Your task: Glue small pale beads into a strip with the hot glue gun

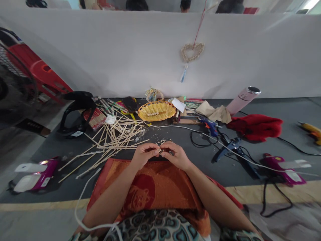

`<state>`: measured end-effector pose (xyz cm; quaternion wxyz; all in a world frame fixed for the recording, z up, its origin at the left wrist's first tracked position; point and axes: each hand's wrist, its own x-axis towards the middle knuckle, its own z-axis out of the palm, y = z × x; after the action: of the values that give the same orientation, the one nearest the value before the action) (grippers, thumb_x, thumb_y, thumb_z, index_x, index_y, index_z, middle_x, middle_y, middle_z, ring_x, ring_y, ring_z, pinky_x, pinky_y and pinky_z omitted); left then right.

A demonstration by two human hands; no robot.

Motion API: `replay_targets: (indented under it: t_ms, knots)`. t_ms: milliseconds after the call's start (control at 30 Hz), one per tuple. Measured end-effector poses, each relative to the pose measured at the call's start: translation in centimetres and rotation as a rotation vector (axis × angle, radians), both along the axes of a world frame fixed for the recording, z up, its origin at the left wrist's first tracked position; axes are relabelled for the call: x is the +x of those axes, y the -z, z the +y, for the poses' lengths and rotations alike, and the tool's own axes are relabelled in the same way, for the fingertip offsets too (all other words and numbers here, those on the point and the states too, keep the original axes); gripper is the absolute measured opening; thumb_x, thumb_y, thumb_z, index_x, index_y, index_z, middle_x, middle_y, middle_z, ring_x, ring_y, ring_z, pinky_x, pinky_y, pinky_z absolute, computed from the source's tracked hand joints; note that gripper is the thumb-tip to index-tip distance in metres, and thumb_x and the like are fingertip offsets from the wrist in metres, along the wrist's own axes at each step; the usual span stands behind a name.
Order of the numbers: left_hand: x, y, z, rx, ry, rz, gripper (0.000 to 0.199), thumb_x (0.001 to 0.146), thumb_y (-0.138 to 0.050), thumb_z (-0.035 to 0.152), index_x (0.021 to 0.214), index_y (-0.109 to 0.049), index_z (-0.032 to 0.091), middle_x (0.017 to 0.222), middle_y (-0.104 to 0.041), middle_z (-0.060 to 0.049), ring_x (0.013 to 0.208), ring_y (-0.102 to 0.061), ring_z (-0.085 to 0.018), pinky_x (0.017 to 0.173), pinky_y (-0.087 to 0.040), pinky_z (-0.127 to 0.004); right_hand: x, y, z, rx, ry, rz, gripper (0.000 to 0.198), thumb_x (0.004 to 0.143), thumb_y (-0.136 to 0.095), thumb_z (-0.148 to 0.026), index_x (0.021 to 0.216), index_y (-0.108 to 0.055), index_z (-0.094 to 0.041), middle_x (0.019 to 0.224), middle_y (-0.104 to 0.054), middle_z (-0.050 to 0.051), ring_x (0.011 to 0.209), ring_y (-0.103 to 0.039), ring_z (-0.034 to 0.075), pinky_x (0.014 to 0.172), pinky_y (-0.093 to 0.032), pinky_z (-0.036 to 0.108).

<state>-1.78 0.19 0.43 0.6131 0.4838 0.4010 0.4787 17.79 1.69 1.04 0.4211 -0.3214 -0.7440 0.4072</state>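
My left hand (145,153) and my right hand (175,154) meet fingertip to fingertip over the near edge of the dark table. Both are closed in a pinch around a small pale bead-like piece (159,150), mostly covered by the fingers. Several tiny pale and dark bits (165,141) lie on the table just beyond the fingertips. An orange towel (167,180) spreads beneath my wrists and over my lap. Farther back stands a yellow woven basket (145,115) with a short row of pale beads (152,114) in it.
Thin wooden sticks (120,134) lie heaped on the left. To the right are a blue glue gun (212,127), blue-handled pliers (230,145), a red cloth (255,127) and a pink flask (243,100). A white cable (185,127) crosses the table. One heart ornament (192,52) hangs against the white partition.
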Motion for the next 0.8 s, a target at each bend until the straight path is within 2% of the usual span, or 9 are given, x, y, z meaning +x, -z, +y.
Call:
replay_targets:
  t_ms: [100,267,500,800]
  knots:
    - [0.18,-0.03,0.03,-0.02,0.005,-0.033,0.025,0.071,-0.077,0.027,0.091,-0.067,0.014,0.078,-0.068,-0.002,0.067,-0.062,-0.012,0.068,-0.05,-0.026,-0.23,-0.18,-0.12,0.028,0.007,0.004,0.024,0.085,-0.068,-0.031,0.107,-0.066,-0.024,0.099,-0.066,0.007,0.093,-0.062,0.018,0.081,-0.051,0.033]
    - [0.35,-0.21,0.06,-0.083,0.058,-0.112,0.044,0.07,-0.078,0.024,0.108,-0.056,0.019,0.077,-0.067,0.0,0.065,-0.063,-0.011,0.066,-0.049,-0.024,-0.19,0.11,-0.11,0.055,0.022,-0.022,0.021,0.086,-0.066,-0.029,0.105,-0.068,-0.024,0.102,-0.065,0.008,0.096,-0.061,0.018,0.08,-0.053,0.033]
    - [0.4,-0.03,0.07,-0.102,0.11,-0.185,0.044,0.074,-0.075,0.023,0.112,-0.055,0.017,0.082,-0.067,-0.003,0.066,-0.063,-0.011,0.067,-0.051,-0.026,-0.11,0.14,-0.19,0.11,0.01,-0.05,0.018,0.089,-0.062,-0.025,0.106,-0.068,-0.024,0.105,-0.065,0.008,0.103,-0.061,0.019,0.092,-0.05,0.036]
    - [0.65,-0.12,-0.06,-0.128,0.103,-0.242,0.046,0.073,-0.076,0.019,0.114,-0.056,0.017,0.083,-0.068,-0.003,0.07,-0.064,-0.012,0.067,-0.053,-0.024,-0.38,0.07,-0.35,0.112,0.018,-0.036,0.016,0.089,-0.062,-0.025,0.103,-0.069,-0.025,0.105,-0.061,0.007,0.102,-0.06,0.017,0.091,-0.049,0.034]
